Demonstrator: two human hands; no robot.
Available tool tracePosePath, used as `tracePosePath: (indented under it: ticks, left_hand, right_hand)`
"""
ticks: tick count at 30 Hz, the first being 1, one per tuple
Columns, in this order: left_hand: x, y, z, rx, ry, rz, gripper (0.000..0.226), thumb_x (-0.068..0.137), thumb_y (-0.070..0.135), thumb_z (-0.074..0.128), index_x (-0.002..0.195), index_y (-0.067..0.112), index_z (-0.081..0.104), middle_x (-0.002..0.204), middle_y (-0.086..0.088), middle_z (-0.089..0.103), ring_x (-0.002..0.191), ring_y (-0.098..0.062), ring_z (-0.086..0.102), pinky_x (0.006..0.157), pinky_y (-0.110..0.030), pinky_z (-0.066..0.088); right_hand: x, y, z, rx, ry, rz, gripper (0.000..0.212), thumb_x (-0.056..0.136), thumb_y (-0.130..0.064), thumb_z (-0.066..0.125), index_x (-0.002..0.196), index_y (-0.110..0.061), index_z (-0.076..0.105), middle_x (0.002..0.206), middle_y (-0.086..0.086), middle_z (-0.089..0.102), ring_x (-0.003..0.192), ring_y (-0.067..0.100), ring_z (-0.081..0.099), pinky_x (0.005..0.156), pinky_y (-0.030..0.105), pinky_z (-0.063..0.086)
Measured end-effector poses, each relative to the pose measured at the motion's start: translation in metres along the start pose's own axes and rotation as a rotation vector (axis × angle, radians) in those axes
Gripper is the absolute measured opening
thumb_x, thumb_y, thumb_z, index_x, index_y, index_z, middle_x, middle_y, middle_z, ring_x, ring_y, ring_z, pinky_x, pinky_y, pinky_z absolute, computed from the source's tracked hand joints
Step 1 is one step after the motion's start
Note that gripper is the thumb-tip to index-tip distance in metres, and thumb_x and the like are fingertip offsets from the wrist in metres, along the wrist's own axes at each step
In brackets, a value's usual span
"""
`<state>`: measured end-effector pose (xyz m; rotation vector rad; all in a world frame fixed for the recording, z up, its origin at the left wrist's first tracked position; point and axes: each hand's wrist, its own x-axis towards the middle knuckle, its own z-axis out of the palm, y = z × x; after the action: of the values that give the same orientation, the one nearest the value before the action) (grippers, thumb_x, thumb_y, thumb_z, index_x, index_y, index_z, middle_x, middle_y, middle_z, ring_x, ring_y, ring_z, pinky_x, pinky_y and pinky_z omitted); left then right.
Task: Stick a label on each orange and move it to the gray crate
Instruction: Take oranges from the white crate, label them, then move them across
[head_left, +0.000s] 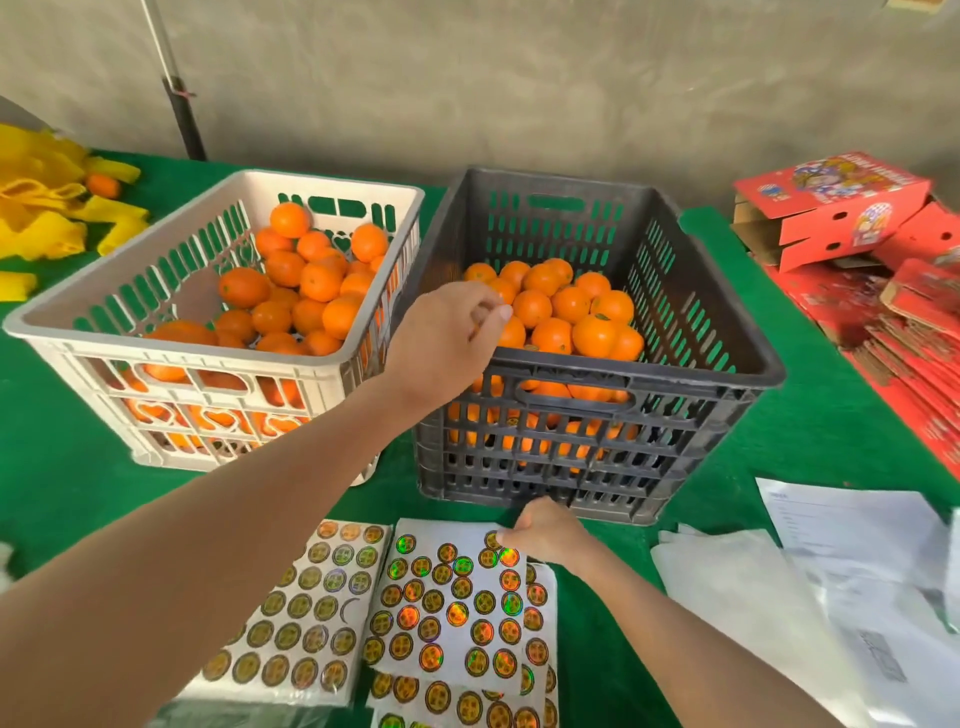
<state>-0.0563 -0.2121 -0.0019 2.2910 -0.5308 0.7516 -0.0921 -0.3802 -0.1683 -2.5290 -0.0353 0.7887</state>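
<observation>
The gray crate stands at centre right, holding many oranges. The white crate to its left holds more oranges. My left hand reaches over the gray crate's near left rim. Its fingers are curled over one orange on the pile, and whether they grip it is hidden. My right hand rests on the top right corner of a label sheet and pinches a shiny round label there.
More label sheets lie on the green table near me. White papers and bags lie at the right. Red cartons are stacked at the far right, and yellow foam nets with a loose orange sit at the far left.
</observation>
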Motion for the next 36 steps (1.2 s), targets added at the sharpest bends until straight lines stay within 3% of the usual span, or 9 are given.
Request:
tracePosePath:
  ticks: [3, 5, 8, 12, 16, 20, 24, 28, 36]
  left_hand:
    - [-0.039, 0.007, -0.008, -0.122, 0.176, 0.196, 0.018, 0.092, 0.011, 0.052, 0.099, -0.003, 0.062, 0.092, -0.003, 0.054, 0.084, -0.008, 0.049, 0.078, -0.014, 0.04]
    - [-0.077, 0.007, 0.0, -0.162, 0.072, 0.191, 0.016, 0.09, 0.008, 0.051, 0.096, -0.001, 0.063, 0.089, -0.005, 0.059, 0.082, -0.012, 0.054, 0.076, -0.018, 0.044]
    - [-0.104, -0.002, 0.019, -0.1, -0.384, -0.244, 0.026, 0.09, 0.01, 0.057, 0.115, 0.01, 0.063, 0.108, -0.003, 0.066, 0.102, -0.018, 0.06, 0.092, -0.028, 0.046]
    - [-0.102, -0.019, 0.042, -0.184, -0.953, -0.555, 0.043, 0.083, 0.017, 0.07, 0.125, 0.012, 0.061, 0.12, -0.002, 0.064, 0.113, -0.018, 0.058, 0.097, -0.026, 0.043]
    - [-0.103, -0.026, 0.054, -0.342, -0.97, -0.603, 0.026, 0.078, 0.002, 0.071, 0.102, 0.012, 0.073, 0.088, -0.001, 0.069, 0.076, -0.009, 0.064, 0.062, -0.013, 0.048]
    - [-0.1, -0.029, 0.061, -0.32, -1.061, -0.563, 0.04, 0.079, 0.008, 0.07, 0.117, 0.018, 0.066, 0.094, 0.013, 0.062, 0.086, -0.003, 0.058, 0.068, -0.014, 0.042]
    - [-0.101, -0.034, 0.066, -0.316, -1.13, -0.544, 0.048, 0.078, 0.013, 0.071, 0.123, 0.027, 0.06, 0.106, 0.019, 0.054, 0.1, 0.001, 0.051, 0.073, -0.011, 0.038]
    - [-0.104, -0.034, 0.069, -0.347, -1.143, -0.567, 0.047, 0.071, 0.02, 0.079, 0.113, 0.03, 0.06, 0.098, 0.021, 0.059, 0.089, 0.01, 0.053, 0.071, -0.012, 0.041]
    - [-0.103, -0.036, 0.077, -0.311, -1.153, -0.528, 0.058, 0.067, 0.013, 0.081, 0.121, 0.018, 0.06, 0.105, -0.003, 0.068, 0.091, -0.018, 0.067, 0.075, -0.028, 0.056]
  right_hand:
    - [-0.007, 0.003, 0.002, 0.285, 0.056, -0.048, 0.016, 0.086, -0.008, 0.06, 0.076, 0.006, 0.06, 0.069, 0.02, 0.044, 0.068, 0.017, 0.047, 0.062, 0.025, 0.036]
    - [-0.018, 0.005, -0.002, 0.488, 0.074, -0.092, 0.013, 0.087, -0.006, 0.062, 0.077, -0.012, 0.058, 0.075, 0.004, 0.054, 0.07, 0.009, 0.052, 0.061, 0.019, 0.042]
    - [-0.034, 0.007, -0.007, 0.612, 0.119, -0.159, 0.024, 0.087, -0.004, 0.065, 0.074, -0.019, 0.052, 0.073, -0.008, 0.049, 0.069, 0.005, 0.05, 0.062, 0.019, 0.042]
    - [-0.05, 0.007, -0.011, 0.724, 0.132, -0.194, 0.018, 0.086, -0.002, 0.065, 0.083, -0.017, 0.055, 0.082, 0.018, 0.059, 0.072, 0.018, 0.054, 0.062, 0.023, 0.043]
    - [-0.06, 0.012, -0.011, 0.508, 0.284, -0.34, 0.025, 0.084, -0.006, 0.068, 0.091, -0.025, 0.054, 0.083, 0.012, 0.06, 0.077, 0.016, 0.056, 0.071, 0.029, 0.045]
    - [-0.063, 0.02, -0.002, 0.114, 0.483, -0.572, 0.027, 0.082, -0.01, 0.071, 0.106, -0.021, 0.069, 0.117, -0.004, 0.052, 0.114, 0.011, 0.043, 0.101, 0.021, 0.029]
    - [-0.063, 0.02, 0.001, -0.026, 0.551, -0.691, 0.019, 0.078, -0.006, 0.074, 0.094, -0.017, 0.075, 0.117, 0.006, 0.058, 0.115, 0.024, 0.049, 0.099, 0.037, 0.037]
    - [-0.063, 0.019, 0.004, -0.008, 0.617, -0.765, 0.01, 0.076, -0.003, 0.076, 0.077, -0.012, 0.071, 0.103, 0.004, 0.063, 0.099, 0.022, 0.055, 0.086, 0.032, 0.044]
    - [-0.067, 0.015, 0.004, 0.421, 0.53, -0.555, 0.025, 0.079, 0.001, 0.072, 0.073, -0.023, 0.069, 0.092, -0.009, 0.065, 0.09, 0.003, 0.06, 0.083, 0.021, 0.048]
